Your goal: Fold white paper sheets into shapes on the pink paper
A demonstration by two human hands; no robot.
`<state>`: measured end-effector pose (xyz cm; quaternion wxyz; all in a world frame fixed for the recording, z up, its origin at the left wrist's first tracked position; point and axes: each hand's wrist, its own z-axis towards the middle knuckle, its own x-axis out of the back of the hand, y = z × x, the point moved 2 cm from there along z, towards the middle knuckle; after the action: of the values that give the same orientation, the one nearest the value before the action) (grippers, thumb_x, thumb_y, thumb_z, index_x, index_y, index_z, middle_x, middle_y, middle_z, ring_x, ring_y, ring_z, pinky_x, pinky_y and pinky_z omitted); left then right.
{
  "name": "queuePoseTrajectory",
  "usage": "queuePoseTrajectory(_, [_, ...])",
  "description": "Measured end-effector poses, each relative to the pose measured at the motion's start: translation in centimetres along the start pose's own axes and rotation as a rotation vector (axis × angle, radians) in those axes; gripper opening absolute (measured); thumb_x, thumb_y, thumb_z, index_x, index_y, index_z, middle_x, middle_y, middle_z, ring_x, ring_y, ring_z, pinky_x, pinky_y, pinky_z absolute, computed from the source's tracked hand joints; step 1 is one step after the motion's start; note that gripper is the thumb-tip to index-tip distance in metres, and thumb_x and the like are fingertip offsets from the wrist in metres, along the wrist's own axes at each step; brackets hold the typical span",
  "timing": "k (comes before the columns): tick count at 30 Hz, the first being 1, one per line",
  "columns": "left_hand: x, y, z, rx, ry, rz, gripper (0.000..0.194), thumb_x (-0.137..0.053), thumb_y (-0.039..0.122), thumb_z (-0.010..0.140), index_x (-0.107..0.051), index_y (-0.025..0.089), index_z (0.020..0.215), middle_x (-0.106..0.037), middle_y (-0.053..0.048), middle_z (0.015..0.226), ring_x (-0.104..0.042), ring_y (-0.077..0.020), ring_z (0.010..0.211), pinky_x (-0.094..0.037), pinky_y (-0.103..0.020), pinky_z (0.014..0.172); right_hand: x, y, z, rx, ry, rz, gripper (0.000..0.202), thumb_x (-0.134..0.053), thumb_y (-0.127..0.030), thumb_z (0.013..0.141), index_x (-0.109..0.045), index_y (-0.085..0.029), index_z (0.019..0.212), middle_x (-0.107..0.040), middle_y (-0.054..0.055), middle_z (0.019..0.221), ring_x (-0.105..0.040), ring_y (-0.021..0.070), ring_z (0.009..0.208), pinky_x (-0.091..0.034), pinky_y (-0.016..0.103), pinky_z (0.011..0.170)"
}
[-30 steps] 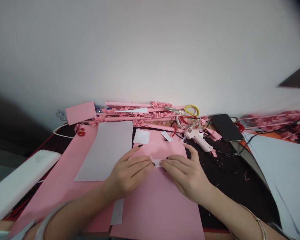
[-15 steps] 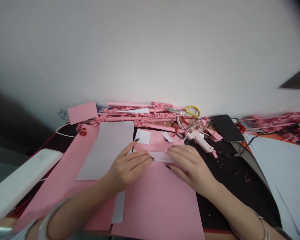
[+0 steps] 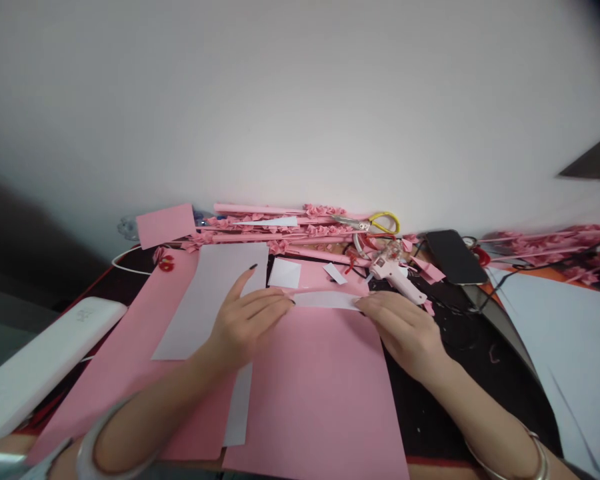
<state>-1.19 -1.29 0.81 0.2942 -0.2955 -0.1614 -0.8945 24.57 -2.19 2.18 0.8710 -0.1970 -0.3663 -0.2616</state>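
Observation:
Between my hands stretches a narrow white paper strip (image 3: 325,300), slightly bowed, above a large pink paper sheet (image 3: 325,393). My left hand (image 3: 247,320) pinches its left end, with the index finger pointing up and away. The right end is pinched by my right hand (image 3: 405,323), its fingers closed together. Just beyond the strip lie a small white paper square (image 3: 285,273) and a little white paper scrap (image 3: 335,273). A larger white sheet (image 3: 215,287) rests left of my left hand, and another white strip (image 3: 239,407) lies below that hand.
A pale glue gun (image 3: 400,280), yellow-handled scissors (image 3: 384,223) and a dark phone (image 3: 457,257) sit at the back right. Pink paper-flower stems (image 3: 280,230) line the wall. A white power bank (image 3: 55,363) is at the left edge, white sheets (image 3: 565,333) at the right.
My right hand has moved right and my left hand slightly left, so more of the strip shows between them. The strip now bows upward a little. My left index finger has lifted.

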Motion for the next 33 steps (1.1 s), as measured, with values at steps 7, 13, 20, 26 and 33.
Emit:
queuePoseTrajectory(7, [0.6,-2.5,0.1,0.591,0.077,-0.231,0.011,-0.056,0.023,0.082,-0.065,0.019,0.086,-0.070,-0.002,0.087,-0.065,-0.0190,0.085,-0.049,-0.036,0.089,1.7,3.2,-0.5,-0.726,0.075,0.291,0.019,-0.055,-0.026,0.082,-0.069,-0.020,0.094,-0.070,0.005,0.091,-0.064,0.0194,0.079,-0.050,0.027,0.067])
queuePoseTrajectory(13, [-0.8,-0.6,0.4,0.710,-0.203,-0.930,0.032,-0.047,0.027,0.088,-0.051,0.022,0.120,-0.059,-0.009,0.119,-0.062,-0.0217,0.098,-0.053,-0.035,0.083,-0.9,2.5,-0.8,-0.939,-0.226,1.035,0.026,-0.060,-0.031,0.079,-0.068,-0.017,0.099,-0.070,0.006,0.084,-0.062,0.0161,0.072,-0.048,0.025,0.063])
queuePoseTrajectory(20, [-1.2,-0.3,-0.3,0.655,-0.351,-1.035,0.033,-0.045,0.023,0.089,-0.049,0.022,0.122,-0.057,-0.011,0.119,-0.058,-0.0233,0.103,-0.054,-0.034,0.080,-2.0,1.6,-0.8,-0.991,-0.348,1.215,0.024,-0.060,-0.030,0.079,-0.068,-0.015,0.097,-0.070,0.006,0.080,-0.062,0.0140,0.069,-0.048,0.025,0.063])
queuePoseTrajectory(26, [-1.2,0.2,-0.1,0.621,-0.344,-1.002,0.028,-0.048,0.016,0.085,-0.055,0.020,0.112,-0.059,-0.010,0.115,-0.062,-0.0194,0.095,-0.054,-0.029,0.076,-2.2,1.4,-0.8,-0.998,-0.418,1.246,0.026,-0.060,-0.031,0.079,-0.068,-0.014,0.098,-0.070,0.006,0.079,-0.062,0.0139,0.069,-0.047,0.026,0.064])
queuePoseTrajectory(33, [-1.0,0.4,0.1,0.301,-0.321,-0.586,0.017,-0.052,0.017,0.083,-0.067,0.019,0.091,-0.071,-0.003,0.084,-0.066,-0.0156,0.072,-0.053,-0.024,0.064,-2.5,1.1,-0.7,-1.031,-0.384,1.287,0.036,-0.060,-0.037,0.078,-0.062,-0.018,0.109,-0.068,0.006,0.094,-0.063,0.0145,0.072,-0.047,0.024,0.061])
